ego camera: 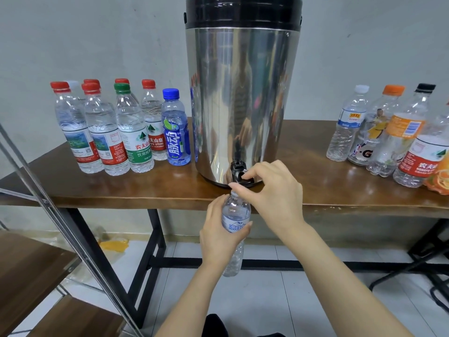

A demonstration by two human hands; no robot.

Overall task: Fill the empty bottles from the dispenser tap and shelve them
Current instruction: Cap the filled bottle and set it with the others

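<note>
- The person's left hand [218, 237] was wrapped round the middle of a thin clear plastic bottle with a blue and white label [237, 211]. The fingers curled round one side and the thumb lay across the label.
- The bottle stood upright in the air, just in front of the table edge. Its open top sat right under the tap.
- The right hand [274, 190] was bent, with its fingertip and thumb pinching the small black plastic tap [237, 170]. The other fingers were curled in loosely.
- It was too hard to see if water was running, or how full the bottle was.
- The tap stuck out near the bottom of a big round shiny metal drum with a black lid [243, 93]. Its smooth side worked like a mirror.
- The drum stood on a smooth brown wooden table with black metal legs [145, 188].
- To the left of the drum stood a bunch of clear bumpy bottles with red and green caps [97, 132], and beside them a blue bottle with a blue cap [176, 132].
- To the right stood more clear bottles with white, orange and black caps [347, 127].
- At the far left was a shelf with thin silver bars and brown wooden boards [29, 268].
</note>
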